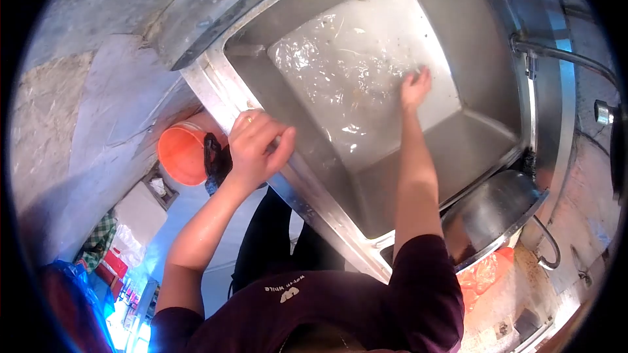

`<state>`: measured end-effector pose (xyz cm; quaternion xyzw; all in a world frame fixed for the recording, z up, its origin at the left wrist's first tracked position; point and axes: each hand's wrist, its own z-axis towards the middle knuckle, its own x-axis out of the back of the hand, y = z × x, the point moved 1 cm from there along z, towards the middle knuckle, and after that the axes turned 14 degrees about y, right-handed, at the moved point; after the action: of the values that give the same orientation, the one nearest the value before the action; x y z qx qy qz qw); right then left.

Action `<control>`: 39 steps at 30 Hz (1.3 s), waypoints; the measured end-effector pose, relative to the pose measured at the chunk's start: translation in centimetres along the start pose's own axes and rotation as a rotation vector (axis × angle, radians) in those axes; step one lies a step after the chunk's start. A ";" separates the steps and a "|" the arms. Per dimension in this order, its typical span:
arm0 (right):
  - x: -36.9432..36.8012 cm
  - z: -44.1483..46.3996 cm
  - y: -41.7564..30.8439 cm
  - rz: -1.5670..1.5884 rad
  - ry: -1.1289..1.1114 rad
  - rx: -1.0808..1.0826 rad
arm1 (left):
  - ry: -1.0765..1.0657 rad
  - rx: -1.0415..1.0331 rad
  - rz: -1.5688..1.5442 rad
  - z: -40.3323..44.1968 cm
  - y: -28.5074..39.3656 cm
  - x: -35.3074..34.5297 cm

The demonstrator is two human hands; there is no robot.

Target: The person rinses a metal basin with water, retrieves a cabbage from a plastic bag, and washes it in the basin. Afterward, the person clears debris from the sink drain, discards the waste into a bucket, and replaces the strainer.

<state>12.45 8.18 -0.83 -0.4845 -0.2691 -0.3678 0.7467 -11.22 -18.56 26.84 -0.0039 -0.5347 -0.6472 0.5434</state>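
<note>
A large steel sink (288,101) holds shallow, rippling water (353,72) with small dark specks near its right side. Over the sink's near left rim rests my left hand (255,147), its fingers curled on the metal edge and a ring on one finger. Down in the basin, my right hand (417,88) is at the water by the pale bottom, fingers apart, with nothing visible in it.
A faucet pipe (569,57) runs along the right side. A steel bowl (494,212) leans against the sink's near right edge, above an orange plastic bag (485,276). An orange bucket (182,153) stands on the left below the rim.
</note>
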 end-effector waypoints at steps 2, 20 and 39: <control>-1.9 1.1 1.0 -0.031 0.001 -0.024 | 0.007 -0.002 0.009 0.1 0.1 -0.1; -4.3 -5.3 -17.5 -0.020 -0.480 0.490 | 0.006 -0.002 0.017 -0.2 0.1 -0.1; 5.1 -12.5 -7.7 -0.104 -0.620 0.680 | 0.015 -0.006 0.023 -0.1 0.2 -0.1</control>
<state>9.80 -6.82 2.23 -0.2851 -0.6090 -0.1332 0.7281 -11.01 -18.52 26.85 -0.0068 -0.5283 -0.6425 0.5550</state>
